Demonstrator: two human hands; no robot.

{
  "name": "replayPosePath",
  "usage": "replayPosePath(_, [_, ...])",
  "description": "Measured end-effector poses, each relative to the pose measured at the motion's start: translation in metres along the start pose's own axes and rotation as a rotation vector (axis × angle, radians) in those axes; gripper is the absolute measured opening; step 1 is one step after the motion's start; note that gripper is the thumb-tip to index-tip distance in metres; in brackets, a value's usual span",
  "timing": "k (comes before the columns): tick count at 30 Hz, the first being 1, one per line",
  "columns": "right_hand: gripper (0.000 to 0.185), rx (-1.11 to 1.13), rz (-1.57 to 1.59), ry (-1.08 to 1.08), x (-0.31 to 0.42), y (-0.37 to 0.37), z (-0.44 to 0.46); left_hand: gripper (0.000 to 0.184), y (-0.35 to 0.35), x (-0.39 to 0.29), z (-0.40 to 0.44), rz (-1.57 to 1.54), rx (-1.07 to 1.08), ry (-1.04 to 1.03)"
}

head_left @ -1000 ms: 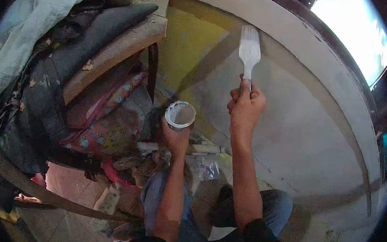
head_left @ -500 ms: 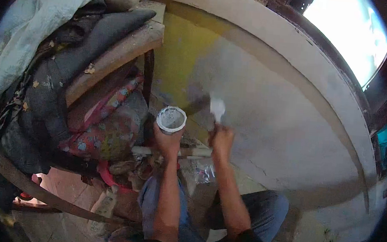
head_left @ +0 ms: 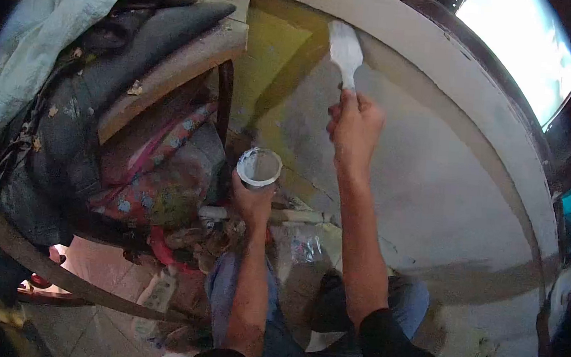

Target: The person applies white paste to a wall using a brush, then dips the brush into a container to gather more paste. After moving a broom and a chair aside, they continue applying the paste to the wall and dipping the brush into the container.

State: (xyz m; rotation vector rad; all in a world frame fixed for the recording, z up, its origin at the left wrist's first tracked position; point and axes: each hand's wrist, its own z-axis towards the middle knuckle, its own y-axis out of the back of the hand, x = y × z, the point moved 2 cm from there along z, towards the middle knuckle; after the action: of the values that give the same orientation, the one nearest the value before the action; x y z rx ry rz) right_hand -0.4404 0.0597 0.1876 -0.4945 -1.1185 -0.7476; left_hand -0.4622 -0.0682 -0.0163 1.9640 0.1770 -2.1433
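My left hand (head_left: pixel 251 201) is wrapped round a small round tub (head_left: pixel 259 168) with a pale rim, its open top tilted toward me and whitish paint smeared inside. My right hand (head_left: pixel 357 127) grips the handle of a white-coated paintbrush (head_left: pixel 346 50), bristles pointing up. The brush lies against the upper part of the wall (head_left: pixel 400 167), just under the ledge; whether the bristles press on it I cannot tell. Grey-white covers most of this wall, while a yellow patch (head_left: pixel 276 40) shows to the left of the brush.
On the left, a wooden bench (head_left: pixel 173 69) carries dark cloth (head_left: pixel 53 153) and a pale sack (head_left: pixel 54 46). Patterned fabric (head_left: pixel 157 188) is bundled underneath. A pale pipe (head_left: pixel 289 216) runs low along the wall, near clear plastic (head_left: pixel 307 247). A bright window (head_left: pixel 520 49) is at upper right.
My right hand has moved the paintbrush up the wall, from its middle to near the ledge. The tub in my left hand has shifted only slightly.
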Motion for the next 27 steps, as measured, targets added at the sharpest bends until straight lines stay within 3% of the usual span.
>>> replayPosePath(4, [0.023, -0.022, 0.112, -0.03, -0.005, 0.005, 0.01, 0.068, -0.003, 0.003, 0.002, -0.044, -0.026, -0.143])
replayPosePath(6, [0.023, -0.052, 0.084, -0.184, -0.026, 0.013, 0.003, 0.068, -0.002, 0.0, -0.001, -0.169, -0.013, -0.166])
replayPosePath(12, [0.024, 0.03, -0.123, -0.314, -0.139, 0.035, -0.038, 0.069, -0.005, 0.006, 0.005, -0.02, -0.08, -0.135])
replayPosePath(15, [0.027, 0.09, -0.169, -0.279, -0.131, 0.038, -0.047, 0.07, -0.007, 0.006, 0.007, -0.004, -0.101, -0.119])
replayPosePath(22, [0.028, -0.057, -0.163, 0.045, -0.006, 0.017, -0.015, 0.077, 0.0, 0.002, 0.002, -0.053, -0.036, -0.131])
replayPosePath(25, [0.028, -0.066, -0.021, -0.037, -0.013, 0.012, -0.008, 0.077, -0.001, 0.013, 0.007, -0.037, -0.016, -0.163])
replayPosePath(27, [0.027, -0.067, -0.155, -0.004, -0.051, 0.014, -0.007, 0.076, -0.001, 0.006, 0.005, -0.037, -0.015, -0.121])
